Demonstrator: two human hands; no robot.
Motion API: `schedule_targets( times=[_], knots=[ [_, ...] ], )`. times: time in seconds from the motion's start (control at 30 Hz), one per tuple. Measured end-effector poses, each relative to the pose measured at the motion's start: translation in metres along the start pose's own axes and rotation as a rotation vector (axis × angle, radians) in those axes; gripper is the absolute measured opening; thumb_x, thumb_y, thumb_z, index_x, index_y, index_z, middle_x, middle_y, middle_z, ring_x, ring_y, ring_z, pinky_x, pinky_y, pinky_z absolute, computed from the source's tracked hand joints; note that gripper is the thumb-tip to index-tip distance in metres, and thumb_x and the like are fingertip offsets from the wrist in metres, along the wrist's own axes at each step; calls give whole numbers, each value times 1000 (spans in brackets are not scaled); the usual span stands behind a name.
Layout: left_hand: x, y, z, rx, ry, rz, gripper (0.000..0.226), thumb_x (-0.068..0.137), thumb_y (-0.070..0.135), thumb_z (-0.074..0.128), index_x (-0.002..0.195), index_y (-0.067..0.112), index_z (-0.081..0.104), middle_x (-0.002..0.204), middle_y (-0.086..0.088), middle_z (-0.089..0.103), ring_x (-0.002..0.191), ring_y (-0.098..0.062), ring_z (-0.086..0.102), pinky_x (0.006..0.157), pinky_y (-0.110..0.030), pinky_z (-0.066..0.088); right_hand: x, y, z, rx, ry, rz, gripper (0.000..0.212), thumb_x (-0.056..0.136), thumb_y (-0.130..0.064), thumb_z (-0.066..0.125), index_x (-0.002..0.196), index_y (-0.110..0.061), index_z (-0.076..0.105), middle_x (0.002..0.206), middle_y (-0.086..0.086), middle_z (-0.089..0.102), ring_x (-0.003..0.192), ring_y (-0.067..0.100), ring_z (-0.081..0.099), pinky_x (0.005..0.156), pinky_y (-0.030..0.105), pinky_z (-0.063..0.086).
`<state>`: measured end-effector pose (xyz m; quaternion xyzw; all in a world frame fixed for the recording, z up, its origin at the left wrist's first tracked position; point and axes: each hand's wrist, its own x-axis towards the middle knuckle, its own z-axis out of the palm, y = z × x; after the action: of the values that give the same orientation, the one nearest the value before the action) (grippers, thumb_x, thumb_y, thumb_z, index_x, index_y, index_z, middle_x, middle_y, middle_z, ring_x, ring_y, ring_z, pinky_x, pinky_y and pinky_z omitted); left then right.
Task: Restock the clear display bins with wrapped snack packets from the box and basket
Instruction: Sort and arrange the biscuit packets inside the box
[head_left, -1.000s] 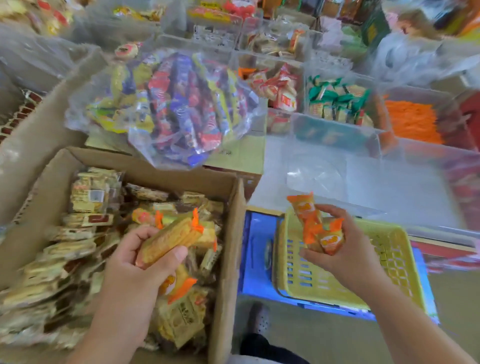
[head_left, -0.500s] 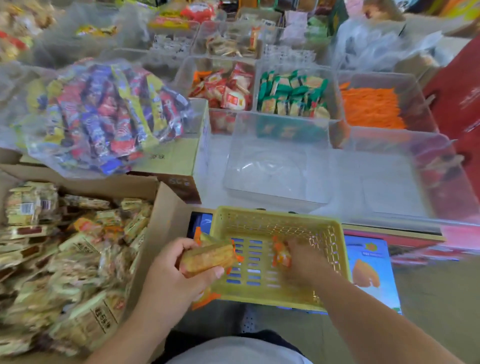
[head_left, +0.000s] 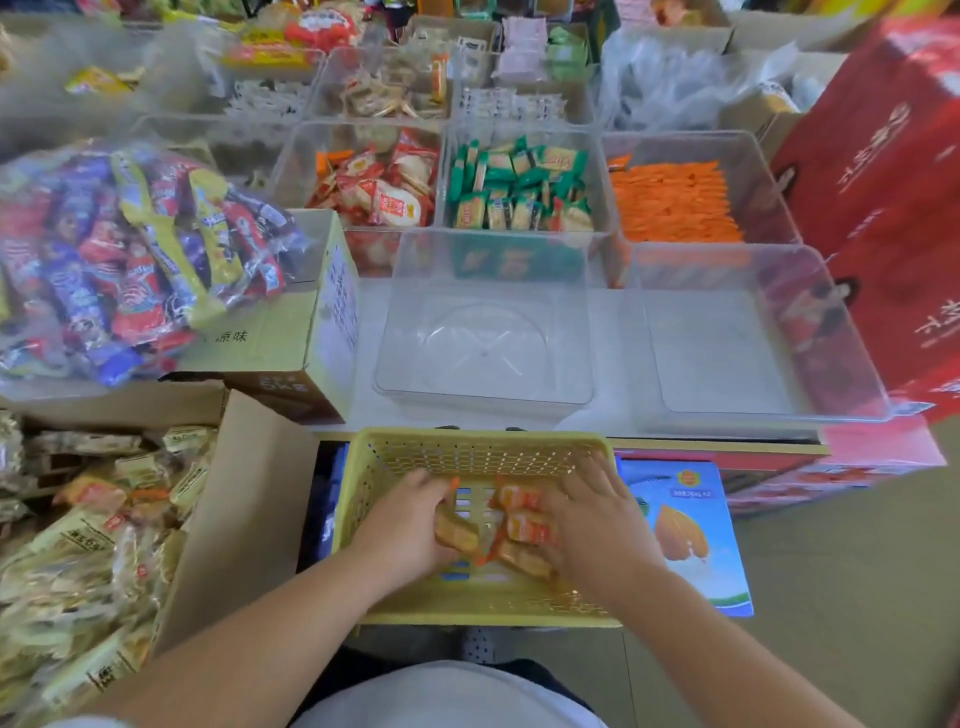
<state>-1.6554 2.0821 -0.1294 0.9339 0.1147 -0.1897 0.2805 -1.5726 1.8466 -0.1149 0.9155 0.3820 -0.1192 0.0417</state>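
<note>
Both hands are down inside the yellow mesh basket (head_left: 467, 452) in front of me. My left hand (head_left: 410, 525) grips an orange-ended snack packet (head_left: 456, 531) against the basket floor. My right hand (head_left: 592, 519) rests on several orange packets (head_left: 519, 499) beside it; whether its fingers close on them I cannot tell. Two clear display bins, one (head_left: 483, 395) straight ahead and one (head_left: 852, 364) to the right, hold nothing. The open cardboard box (head_left: 244, 499) at my left is full of pale wrapped packets (head_left: 88, 545).
A big clear bag of colourful sweets (head_left: 130, 249) lies on a closed carton (head_left: 332, 306) at left. Farther bins hold red-white packets (head_left: 384, 192), green packets (head_left: 514, 187) and orange sticks (head_left: 675, 202). Red cartons (head_left: 893, 171) stand at right, a blue box (head_left: 691, 525) beside the basket.
My left hand carried its packet from the cardboard box over into the basket. My right hand lowered its orange packets into the basket. My view swung right and forward.
</note>
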Motion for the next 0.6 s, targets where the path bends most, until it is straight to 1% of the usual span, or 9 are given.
schedule_targets(
  times=[0.07, 0.17, 0.2, 0.27, 0.33, 0.4, 0.47, 0.53, 0.6],
  knots=[
    [12, -4, 9, 47, -78, -28, 69, 63, 40, 93, 122, 21, 63, 124, 0, 46, 108, -22, 61, 90, -29, 47, -4, 1, 1, 14, -18, -22, 57, 92, -61, 48, 135, -24, 57, 136, 5, 56, 152, 34, 20, 125, 49, -10],
    [22, -3, 15, 109, -179, -79, 92, 64, 47, 92, 145, 35, 49, 150, -6, 36, 129, -29, 56, 106, -34, 46, -6, -1, -6, 55, -21, -41, 57, 91, -63, 43, 133, -28, 60, 129, -1, 61, 150, 32, 26, 123, 48, -14],
    [24, -2, 15, 141, -209, -91, 103, 66, 52, 90, 153, 41, 38, 160, -8, 28, 136, -32, 50, 112, -38, 44, -6, -1, -7, 67, -13, -41, 56, 91, -62, 44, 133, -28, 61, 127, -2, 62, 149, 32, 29, 123, 48, -13],
    [19, 1, 9, 230, -249, -89, 114, 69, 59, 86, 160, 46, 18, 170, -7, 9, 145, -38, 40, 118, -44, 39, -7, -2, -9, 107, 6, -20, 52, 90, -59, 48, 130, -30, 63, 126, -4, 63, 147, 31, 32, 125, 49, -7],
    [5, 8, -2, 265, -221, -41, 109, 76, 57, 83, 160, 49, 14, 173, -2, -1, 145, -39, 40, 117, -45, 40, -6, -6, -12, 173, 39, 12, 44, 89, -55, 51, 123, -32, 67, 122, -7, 65, 142, 30, 38, 126, 50, 6],
    [-18, 11, -18, 191, -123, 30, 93, 84, 51, 77, 159, 46, 21, 173, 2, 3, 144, -33, 42, 115, -42, 41, 0, -18, -18, 254, 120, 18, 40, 83, -53, 55, 110, -30, 73, 110, -7, 69, 130, 30, 51, 119, 50, 28],
    [-46, 11, -36, 72, 16, 83, 75, 89, 47, 72, 156, 38, 38, 168, 6, 22, 144, -23, 43, 114, -37, 41, 10, -35, -24, 348, 197, -1, 36, 77, -50, 67, 102, -26, 76, 101, -6, 71, 116, 29, 60, 102, 49, 47],
    [-78, -2, -59, -9, 156, 88, 59, 90, 47, 70, 144, 28, 55, 152, 9, 43, 133, -15, 51, 107, -30, 43, 25, -63, -31, 439, 264, -75, 35, 73, -40, 82, 102, -21, 77, 99, -3, 71, 108, 30, 64, 92, 46, 52],
    [-112, -25, -80, -38, 288, 47, 50, 89, 49, 69, 132, 24, 65, 135, 12, 53, 119, -6, 54, 97, -19, 42, 42, -97, -43, 530, 309, -181, 32, 75, -34, 83, 103, -20, 77, 100, -3, 72, 104, 28, 65, 91, 41, 51]
  ],
)
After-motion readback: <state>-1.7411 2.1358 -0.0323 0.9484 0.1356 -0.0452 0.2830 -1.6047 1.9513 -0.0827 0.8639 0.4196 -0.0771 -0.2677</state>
